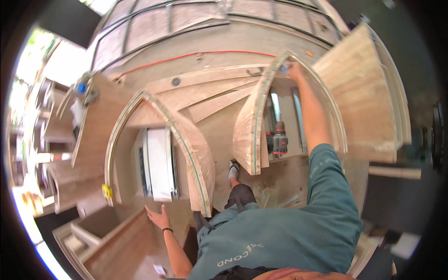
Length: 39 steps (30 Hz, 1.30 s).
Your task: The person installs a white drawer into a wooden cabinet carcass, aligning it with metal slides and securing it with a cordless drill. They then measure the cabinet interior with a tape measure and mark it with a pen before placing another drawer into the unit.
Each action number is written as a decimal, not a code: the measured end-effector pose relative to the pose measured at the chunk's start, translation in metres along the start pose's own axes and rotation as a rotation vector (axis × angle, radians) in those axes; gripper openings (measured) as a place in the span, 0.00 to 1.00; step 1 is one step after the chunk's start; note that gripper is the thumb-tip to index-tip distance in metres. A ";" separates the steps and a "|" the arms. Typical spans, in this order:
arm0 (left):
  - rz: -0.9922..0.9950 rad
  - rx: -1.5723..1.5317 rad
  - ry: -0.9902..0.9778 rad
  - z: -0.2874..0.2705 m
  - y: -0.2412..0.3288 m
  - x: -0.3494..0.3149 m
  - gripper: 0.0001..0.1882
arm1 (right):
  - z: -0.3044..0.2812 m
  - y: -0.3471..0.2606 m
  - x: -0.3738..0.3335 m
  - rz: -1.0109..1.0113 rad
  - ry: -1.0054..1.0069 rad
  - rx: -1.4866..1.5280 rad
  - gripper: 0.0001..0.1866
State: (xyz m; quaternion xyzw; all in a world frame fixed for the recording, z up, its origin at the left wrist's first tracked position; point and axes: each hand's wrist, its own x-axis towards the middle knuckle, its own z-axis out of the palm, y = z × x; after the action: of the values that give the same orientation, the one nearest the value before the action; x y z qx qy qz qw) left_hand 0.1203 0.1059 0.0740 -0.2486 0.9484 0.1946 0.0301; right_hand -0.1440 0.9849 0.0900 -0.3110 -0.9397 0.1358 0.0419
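inside a wooden arch (246,122), right hand (294,70), grip unclear, left hand (159,217) spread, pale shirt lettering (240,256)

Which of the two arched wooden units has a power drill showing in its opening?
The right arched unit: a black-and-red drill shows there, and the right hand is near its pointed top. The left arched unit shows none.

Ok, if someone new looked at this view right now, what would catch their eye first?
Most likely the two pointed wooden arches, the left arch and the right arch, standing side by side mid-view. Inside the right one sits a red-and-black power tool, with the right hand up near the peak. Beyond both, a bright red-orange line crosses the floor.
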 end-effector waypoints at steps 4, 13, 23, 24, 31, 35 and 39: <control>-0.278 -0.004 0.031 -0.002 -0.072 -0.088 0.48 | 0.023 0.004 0.024 -0.104 -0.077 -0.187 0.11; -0.606 -0.022 -0.098 0.022 -0.069 -0.200 0.48 | -0.011 -0.043 -0.017 -0.012 -0.006 -0.234 0.14; -0.481 -0.027 -0.210 0.030 -0.026 -0.168 0.46 | -0.035 -0.034 -0.021 -0.258 0.235 0.034 0.13; -0.482 -0.033 -0.202 0.030 -0.027 -0.165 0.46 | -0.046 -0.060 -0.036 -0.333 0.220 0.164 0.12; -0.448 -0.163 -0.192 0.060 -0.030 -0.158 0.45 | 0.003 -0.286 -0.154 -0.950 -0.002 0.513 0.10; -0.454 -0.280 -0.139 0.057 -0.018 -0.173 0.45 | 0.061 -0.428 -0.205 -1.126 -0.080 0.475 0.10; -0.598 -0.344 -0.058 0.058 -0.032 -0.220 0.44 | 0.098 -0.532 -0.235 -1.190 -0.107 0.209 0.12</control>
State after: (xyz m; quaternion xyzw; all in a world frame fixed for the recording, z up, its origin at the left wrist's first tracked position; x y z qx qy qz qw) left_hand 0.3256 0.2041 0.0429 -0.5112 0.7858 0.3411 0.0702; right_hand -0.2758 0.4131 0.1472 0.2807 -0.9349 0.1961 0.0937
